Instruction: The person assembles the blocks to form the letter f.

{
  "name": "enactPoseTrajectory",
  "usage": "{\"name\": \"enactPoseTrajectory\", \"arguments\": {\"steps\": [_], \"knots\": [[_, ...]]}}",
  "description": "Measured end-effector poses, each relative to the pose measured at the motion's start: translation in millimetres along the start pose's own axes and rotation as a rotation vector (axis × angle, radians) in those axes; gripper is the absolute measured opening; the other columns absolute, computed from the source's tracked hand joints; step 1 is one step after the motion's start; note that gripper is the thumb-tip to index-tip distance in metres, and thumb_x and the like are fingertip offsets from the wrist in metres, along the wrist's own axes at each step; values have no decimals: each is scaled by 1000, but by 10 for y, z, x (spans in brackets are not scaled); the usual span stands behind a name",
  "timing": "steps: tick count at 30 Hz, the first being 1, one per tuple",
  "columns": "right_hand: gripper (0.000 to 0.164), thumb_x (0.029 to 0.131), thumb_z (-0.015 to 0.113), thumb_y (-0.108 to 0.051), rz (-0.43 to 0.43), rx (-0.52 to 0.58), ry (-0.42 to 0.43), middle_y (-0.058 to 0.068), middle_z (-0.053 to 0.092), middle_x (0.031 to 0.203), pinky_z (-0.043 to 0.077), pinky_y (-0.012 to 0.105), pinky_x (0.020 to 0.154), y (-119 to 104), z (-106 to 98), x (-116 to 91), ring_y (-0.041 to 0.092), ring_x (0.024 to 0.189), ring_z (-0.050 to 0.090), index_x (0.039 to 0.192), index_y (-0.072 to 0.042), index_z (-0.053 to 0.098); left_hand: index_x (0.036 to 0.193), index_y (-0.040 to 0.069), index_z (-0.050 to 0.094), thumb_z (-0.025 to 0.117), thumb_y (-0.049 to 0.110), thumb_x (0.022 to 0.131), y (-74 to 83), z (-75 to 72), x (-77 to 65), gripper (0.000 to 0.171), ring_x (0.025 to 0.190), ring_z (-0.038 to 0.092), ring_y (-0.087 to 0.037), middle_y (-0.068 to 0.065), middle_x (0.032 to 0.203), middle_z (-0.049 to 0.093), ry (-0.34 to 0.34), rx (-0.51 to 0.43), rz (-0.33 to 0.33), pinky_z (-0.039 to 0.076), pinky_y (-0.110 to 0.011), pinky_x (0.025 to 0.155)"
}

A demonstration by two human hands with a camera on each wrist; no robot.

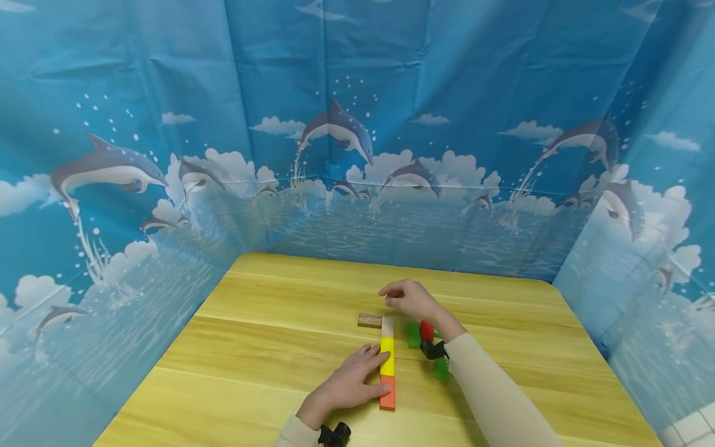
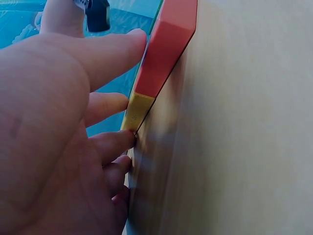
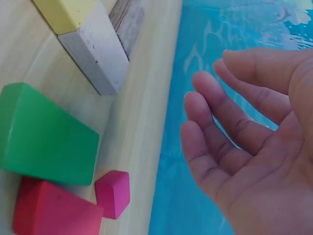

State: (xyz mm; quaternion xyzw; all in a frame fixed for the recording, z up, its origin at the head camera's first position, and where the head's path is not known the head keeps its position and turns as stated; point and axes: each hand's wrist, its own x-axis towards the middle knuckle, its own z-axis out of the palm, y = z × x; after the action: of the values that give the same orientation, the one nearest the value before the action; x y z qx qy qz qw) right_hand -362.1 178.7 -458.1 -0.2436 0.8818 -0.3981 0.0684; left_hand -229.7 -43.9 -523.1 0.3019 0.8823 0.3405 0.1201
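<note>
A straight row of blocks lies on the table: an orange-red one [image 1: 387, 401] nearest, then yellow [image 1: 387, 344], then a pale greyish one [image 1: 387, 326] at the far end. Beside that pale end, a dark brown wooden block [image 1: 368, 320] sticks out to the left. My left hand [image 1: 347, 380] lies along the row's left side, its thumb on the orange-red block and extended fingers at the yellow one. Beyond the far end, my right hand [image 1: 413, 300] hovers with loosely bent fingers and nothing in them. The right wrist view shows its palm, bare.
Right of the row sit a green block [image 3: 54, 137], a red block [image 3: 56, 210] and a small pink block [image 3: 113, 195], partly under my right forearm. Another green piece [image 1: 441, 370] lies nearer. A blue dolphin-print curtain [image 1: 357, 236] hangs behind the wooden table [image 1: 251, 347].
</note>
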Motion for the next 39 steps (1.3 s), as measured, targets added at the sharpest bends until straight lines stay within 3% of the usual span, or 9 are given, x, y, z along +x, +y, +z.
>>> {"name": "enactPoseTrajectory", "arguments": {"steps": [10, 21, 31, 39], "knots": [[30, 101, 63, -15, 2, 103, 84, 16, 67, 118, 55, 41, 86, 39, -26, -379, 21, 102, 64, 131, -14, 67, 157, 17, 40, 58, 51, 99, 12, -22, -21, 69, 152, 16, -34, -11, 164, 25, 9, 7, -3, 22, -64, 114], [34, 97, 69, -12, 71, 110, 161, 14, 68, 118, 56, 39, 84, 171, 12, -682, 22, 103, 64, 131, -14, 68, 157, 19, 40, 59, 50, 99, 30, -18, -55, 69, 152, 15, -33, -10, 165, 24, 12, 5, -6, 21, -63, 114], [45, 89, 77, -8, 128, -9, 119, 9, 68, 122, 52, 38, 77, 314, 24, -783, 25, 101, 61, 133, -10, 67, 157, 16, 39, 59, 48, 100, 56, -35, -28, 68, 152, 14, -34, -12, 165, 23, 6, -4, 14, 20, -63, 115], [50, 84, 83, -11, 147, -136, 92, 7, 64, 130, 51, 46, 91, 379, 102, -786, 27, 114, 58, 131, -11, 68, 156, 16, 40, 59, 48, 100, 38, -13, -20, 68, 152, 14, -35, -12, 165, 23, 2, -12, 19, 20, -64, 115]]}}
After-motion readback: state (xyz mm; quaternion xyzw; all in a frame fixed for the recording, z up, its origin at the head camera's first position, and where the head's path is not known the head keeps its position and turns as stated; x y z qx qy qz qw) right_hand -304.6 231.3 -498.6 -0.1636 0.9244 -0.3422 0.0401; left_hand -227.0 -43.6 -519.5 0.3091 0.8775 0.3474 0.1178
